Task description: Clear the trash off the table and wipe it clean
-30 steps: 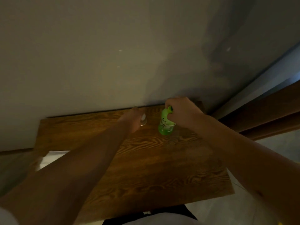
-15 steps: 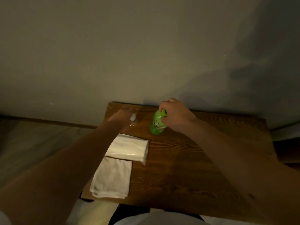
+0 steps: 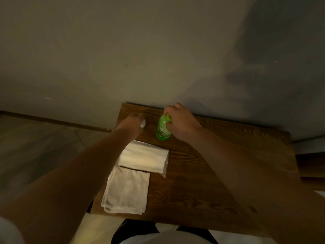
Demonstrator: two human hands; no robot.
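Green bottle [image 3: 162,130]: right hand [image 3: 181,123] fingers grip its top; left hand [image 3: 132,125] fingers unclear.

The table [image 3: 202,173] is seen to be dark wood with a strong grain and a slight sheen. The cloth [image 3: 126,191] is shown as white, soft and matt. The tissue pack [image 3: 144,156] is wrapped in glossy plastic film. The bottle [image 3: 162,131] appears as shiny green plastic.
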